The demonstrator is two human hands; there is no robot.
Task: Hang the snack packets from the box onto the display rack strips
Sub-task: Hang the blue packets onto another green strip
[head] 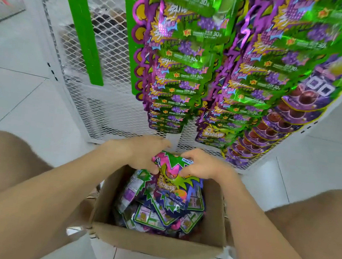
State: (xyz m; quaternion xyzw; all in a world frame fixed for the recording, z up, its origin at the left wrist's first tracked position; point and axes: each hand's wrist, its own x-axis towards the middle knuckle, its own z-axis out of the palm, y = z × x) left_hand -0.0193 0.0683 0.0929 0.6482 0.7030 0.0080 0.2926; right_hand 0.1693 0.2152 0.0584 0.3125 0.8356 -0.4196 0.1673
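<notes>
**Packet gripped at the box's far edge**

The left hand (142,153) and right hand (202,165) pinch one snack packet (169,172) by its upper corners, at 12 o'clock over the box (155,242). Slick foil could slip and drop it back in. Its long axis runs 12 to 6, with the pink top seemingly toward the display rack strips (82,31).

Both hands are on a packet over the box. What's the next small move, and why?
Probably lift the packet clear of the box and up toward the bare green strip on the left. The left hand and right hand already pinch its top end, and the strips further right look full of hung packets.
</notes>
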